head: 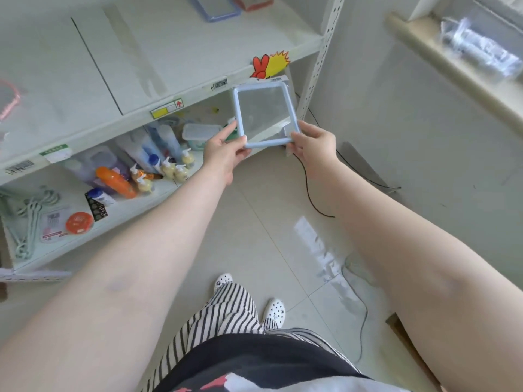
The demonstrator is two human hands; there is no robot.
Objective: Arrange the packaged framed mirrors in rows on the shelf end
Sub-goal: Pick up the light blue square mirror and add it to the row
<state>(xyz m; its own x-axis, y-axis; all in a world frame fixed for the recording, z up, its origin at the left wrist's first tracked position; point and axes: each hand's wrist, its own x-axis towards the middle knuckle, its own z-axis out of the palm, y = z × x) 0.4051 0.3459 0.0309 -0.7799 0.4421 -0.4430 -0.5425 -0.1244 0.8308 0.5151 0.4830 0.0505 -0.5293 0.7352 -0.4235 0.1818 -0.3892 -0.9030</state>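
Observation:
A square mirror with a light blue frame (264,116), wrapped in clear plastic, is held in the air in front of the shelf's right end. My left hand (225,154) grips its lower left corner. My right hand (312,149) grips its lower right corner. On the white upper shelf (175,52) at the back lie a blue-framed mirror (216,7) and a red-framed mirror (253,1), side by side and cut off by the top edge. A pink-framed item (8,100) shows at the far left.
The lower shelf (119,216) holds bottles, an orange bottle (116,182), hangers (25,222) and a lidded box (201,134). A perforated upright post (319,58) ends the shelf. A black cable (311,193) trails on the tiled floor. A ledge with plastic-wrapped goods (481,52) is at right.

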